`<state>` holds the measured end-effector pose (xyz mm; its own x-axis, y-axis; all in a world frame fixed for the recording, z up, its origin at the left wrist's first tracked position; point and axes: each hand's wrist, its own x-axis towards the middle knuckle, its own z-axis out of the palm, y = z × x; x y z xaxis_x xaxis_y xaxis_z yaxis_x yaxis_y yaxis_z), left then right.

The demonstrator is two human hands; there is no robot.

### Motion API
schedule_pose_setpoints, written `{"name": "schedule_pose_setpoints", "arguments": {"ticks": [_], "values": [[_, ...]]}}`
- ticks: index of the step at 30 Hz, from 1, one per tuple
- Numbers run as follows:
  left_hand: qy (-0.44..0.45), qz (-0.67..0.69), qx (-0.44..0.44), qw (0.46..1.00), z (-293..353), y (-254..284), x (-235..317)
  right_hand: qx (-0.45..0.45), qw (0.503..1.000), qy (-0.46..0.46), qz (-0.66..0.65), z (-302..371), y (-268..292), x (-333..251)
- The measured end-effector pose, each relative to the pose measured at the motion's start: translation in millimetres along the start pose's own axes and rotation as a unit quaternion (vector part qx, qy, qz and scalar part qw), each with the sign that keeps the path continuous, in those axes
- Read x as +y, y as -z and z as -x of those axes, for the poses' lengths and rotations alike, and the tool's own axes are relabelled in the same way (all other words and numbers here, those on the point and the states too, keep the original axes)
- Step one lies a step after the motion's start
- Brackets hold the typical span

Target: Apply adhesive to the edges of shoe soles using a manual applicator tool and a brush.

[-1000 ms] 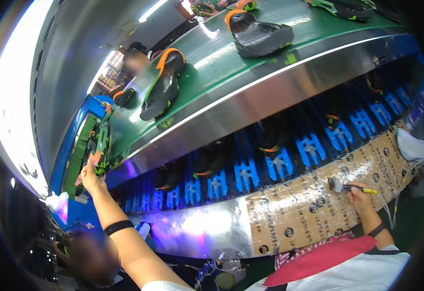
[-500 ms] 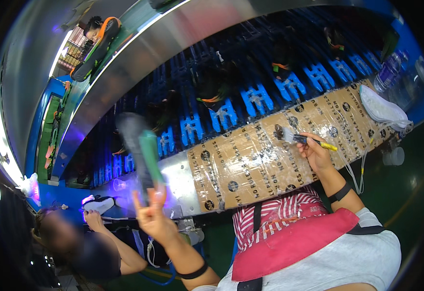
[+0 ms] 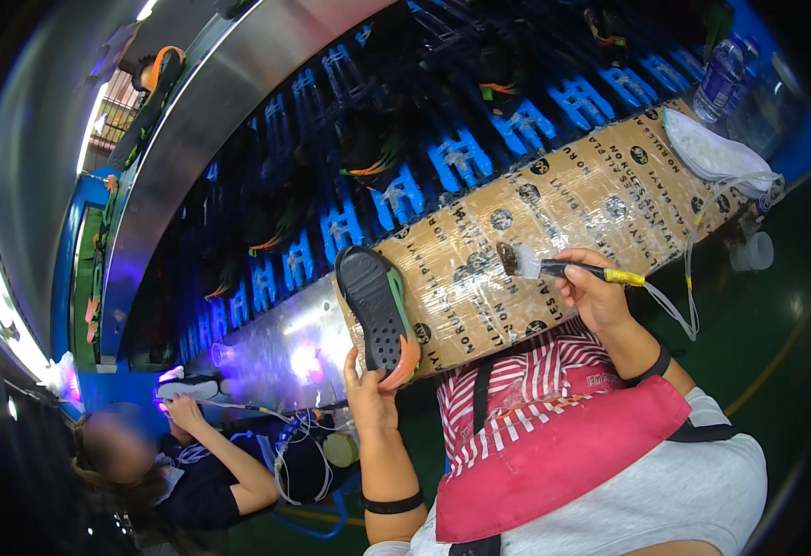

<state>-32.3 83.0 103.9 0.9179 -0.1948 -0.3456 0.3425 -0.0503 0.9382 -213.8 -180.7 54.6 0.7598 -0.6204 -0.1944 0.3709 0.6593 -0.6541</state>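
My left hand [image 3: 370,398] grips the orange end of a shoe sole [image 3: 370,296], fingers closed round it. The sole is black with rows of small holes and a green and orange side; it is over the left end of the cardboard-covered bench [image 3: 591,195]. My right hand [image 3: 600,296] pinches a flat brush [image 3: 554,268] with a black handle and yellow tape. A thin clear tube runs from the handle's end. The brush's pale bristles with a dark brown tip point left, over the middle of the bench.
A white shoe upper [image 3: 707,148] lies at the bench's right end, near plastic bottles [image 3: 722,79]. Blue racks [image 3: 461,157] carrying dark soles line the far side. A co-worker [image 3: 206,463] at the left handles a shoe [image 3: 192,387]. A metal plate [image 3: 271,347] continues the bench leftward.
My left hand has brought the sole from the left, where it was blurred and upright, down to the bench's left end. The brush has shifted slightly left in my right hand.
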Motion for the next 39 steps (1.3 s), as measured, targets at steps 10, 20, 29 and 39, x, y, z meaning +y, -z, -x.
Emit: {"name": "schedule_pose_setpoints", "arguments": {"ticks": [10,20,29,39], "values": [[0.155,0.441,-0.185,0.864,-16,-26,-30,-0.016,0.993,-0.035,0.108,16,-19,-12],[0.108,0.419,-0.293,0.853,0,-49,-41,-0.055,0.986,-0.029,0.158,24,-50,-22],[0.169,0.397,-0.290,0.854,21,-63,-52,-0.232,0.861,0.215,0.399,16,-114,-16],[0.186,0.360,-0.339,0.849,36,-61,-62,-0.218,0.642,0.455,0.577,5,-150,9]]}}
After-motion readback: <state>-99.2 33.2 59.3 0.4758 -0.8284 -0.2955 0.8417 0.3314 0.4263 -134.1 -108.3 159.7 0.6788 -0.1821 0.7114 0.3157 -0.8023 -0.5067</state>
